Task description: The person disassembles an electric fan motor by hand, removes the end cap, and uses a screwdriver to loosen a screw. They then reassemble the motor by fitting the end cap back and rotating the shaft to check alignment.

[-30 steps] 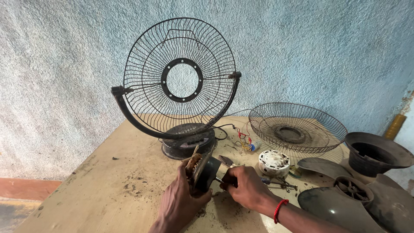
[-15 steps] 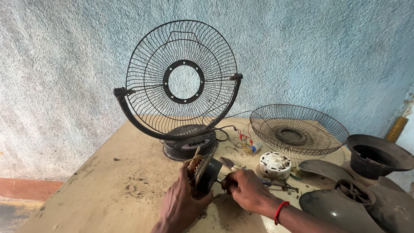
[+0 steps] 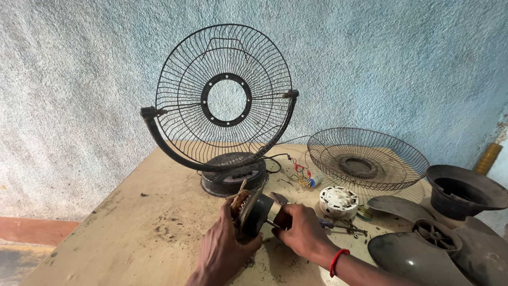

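My left hand [image 3: 222, 249] grips a dark fan motor [image 3: 253, 213] with copper windings showing on its left side, held just above the wooden table [image 3: 121, 233]. My right hand [image 3: 302, 229] is closed around the motor's right end, where a metal part sticks out; a red thread band circles that wrist. Directly behind the motor stands the fan's round base [image 3: 233, 175] with a curved yoke carrying the upright rear wire guard [image 3: 225, 95].
The front wire guard [image 3: 368, 159] lies flat at the right. Near it are a white round cap [image 3: 338, 200], loose coloured wires [image 3: 302, 175], a dark motor housing [image 3: 461, 190] and grey fan blades [image 3: 434, 249]. A rough blue-white wall [image 3: 370, 63] stands behind.
Both hands have kept their grip on the motor; it sits slightly turned between them. The view has shifted a little, nothing else on the table has moved.
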